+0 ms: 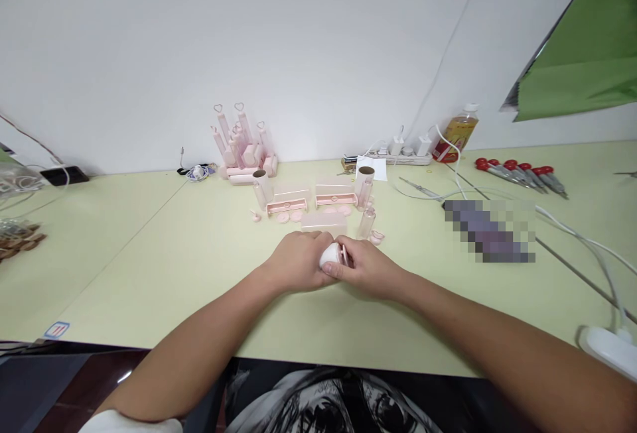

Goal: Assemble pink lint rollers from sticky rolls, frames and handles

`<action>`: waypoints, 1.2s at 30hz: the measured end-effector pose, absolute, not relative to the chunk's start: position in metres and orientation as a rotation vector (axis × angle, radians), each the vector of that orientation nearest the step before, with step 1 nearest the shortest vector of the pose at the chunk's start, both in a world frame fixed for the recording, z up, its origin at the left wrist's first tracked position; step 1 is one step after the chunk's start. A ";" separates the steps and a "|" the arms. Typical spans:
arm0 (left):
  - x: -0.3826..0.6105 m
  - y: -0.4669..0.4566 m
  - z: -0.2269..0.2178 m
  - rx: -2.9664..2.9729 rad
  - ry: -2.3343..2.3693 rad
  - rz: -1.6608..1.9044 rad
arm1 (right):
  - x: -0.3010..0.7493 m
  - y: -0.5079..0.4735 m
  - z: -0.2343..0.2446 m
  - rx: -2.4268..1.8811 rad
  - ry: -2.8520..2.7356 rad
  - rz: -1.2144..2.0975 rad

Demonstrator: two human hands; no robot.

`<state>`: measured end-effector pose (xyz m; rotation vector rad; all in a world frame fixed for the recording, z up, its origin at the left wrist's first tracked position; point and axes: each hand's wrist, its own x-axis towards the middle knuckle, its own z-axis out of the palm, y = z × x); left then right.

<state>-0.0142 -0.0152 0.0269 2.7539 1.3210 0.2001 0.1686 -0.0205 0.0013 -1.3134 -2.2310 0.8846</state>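
Observation:
Both hands meet over the middle of the table. My left hand (301,262) wraps round a small white, rounded cylinder (329,256), whose end shows between the hands. My right hand (373,268) closes on the cylinder's pinkish end, its thumb lying along the side; the fingertips are partly hidden. Just beyond them lies a frosted clear cover (323,222). Farther back are two pink trays (287,207) with several pink discs (283,218) in front. A small clear bottle (367,222) stands right of the hands, beside a small pink piece (377,237).
Several pink tubes with heart-shaped tops (237,144) stand against the wall. Two open cylinders (366,184) flank the trays. To the right are a power strip (408,158), a drink bottle (455,134), red-handled tools (520,174), a blurred-out object (488,231) and trailing white cables (562,222).

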 end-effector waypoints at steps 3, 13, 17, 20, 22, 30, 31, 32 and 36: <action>-0.014 -0.016 0.027 2.758 1.322 0.199 | 0.168 -0.020 0.001 -1.310 -2.230 0.881; -0.015 -0.015 0.025 2.782 1.308 0.213 | 0.168 -0.020 0.000 -1.306 -2.236 0.865; -0.015 -0.015 0.026 2.768 1.312 0.212 | 0.168 -0.020 0.000 -1.305 -2.234 0.878; -0.015 -0.015 0.026 2.763 1.321 0.214 | 0.169 -0.020 0.000 -1.307 -2.235 0.878; -0.015 -0.015 0.026 2.765 1.323 0.211 | 0.169 -0.020 0.000 -1.310 -2.237 0.871; -0.014 -0.015 0.027 2.754 1.324 0.182 | 0.168 -0.021 0.002 -1.312 -2.241 0.874; -0.014 -0.016 0.028 2.750 1.327 0.182 | 0.168 -0.021 0.002 -1.310 -2.240 0.875; -0.014 -0.016 0.028 2.746 1.328 0.182 | 0.168 -0.022 0.002 -1.309 -2.240 0.877; -0.014 -0.016 0.027 2.737 1.329 0.179 | 0.168 -0.021 0.002 -1.310 -2.242 0.880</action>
